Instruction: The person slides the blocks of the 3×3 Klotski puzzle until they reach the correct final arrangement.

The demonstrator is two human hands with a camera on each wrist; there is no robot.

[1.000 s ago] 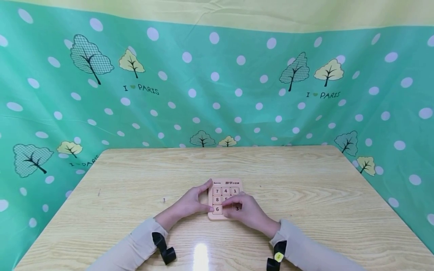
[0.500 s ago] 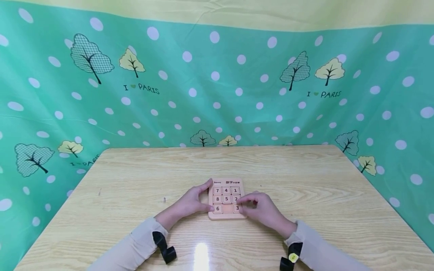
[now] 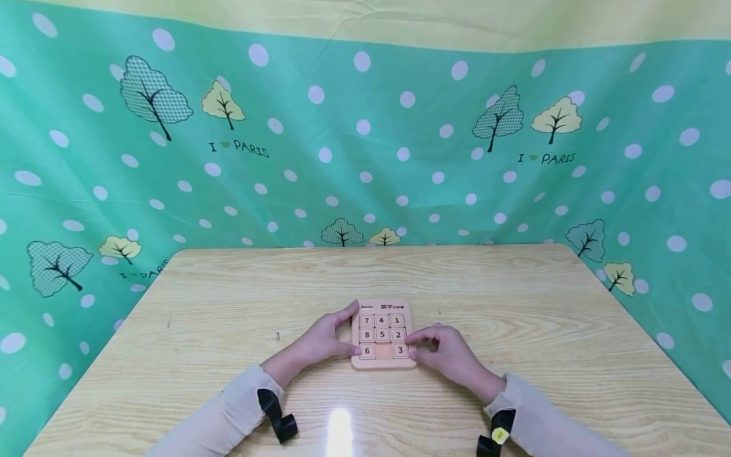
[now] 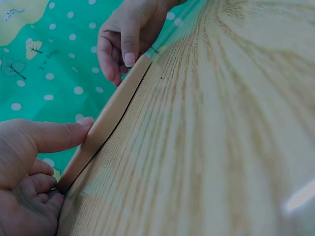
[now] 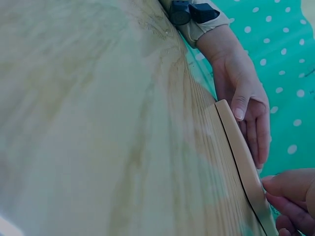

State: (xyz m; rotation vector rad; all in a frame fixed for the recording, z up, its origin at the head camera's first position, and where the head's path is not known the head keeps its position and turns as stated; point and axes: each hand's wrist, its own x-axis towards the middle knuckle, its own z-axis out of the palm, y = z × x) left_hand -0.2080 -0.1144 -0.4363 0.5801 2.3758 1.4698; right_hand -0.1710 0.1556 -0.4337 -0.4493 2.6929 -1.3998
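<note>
A pale pink number slide puzzle (image 3: 383, 365) lies flat on the table in the head view. Its tiles read 7 4 1, 8 5 2, then 6 and 3 with a gap between them. My left hand (image 3: 320, 341) holds the left side, index finger at the top corner and thumb beside the 6 tile (image 3: 367, 351). On the opposite side, my right hand (image 3: 448, 355) has thumb and index fingertips at the right edge, near the 3 tile (image 3: 400, 350). Both wrist views show the puzzle's thin side (image 4: 108, 120) with the thumbs against it.
The wooden table (image 3: 240, 285) spreads around the puzzle. Behind it hangs a green dotted curtain (image 3: 365, 139) printed with trees. Black camera straps (image 3: 278, 416) sit on both wrists over light sleeves.
My right hand has drawn back rightward from the bottom middle of the puzzle to its right edge, uncovering the 5, 2 and gap. My left hand stays put.
</note>
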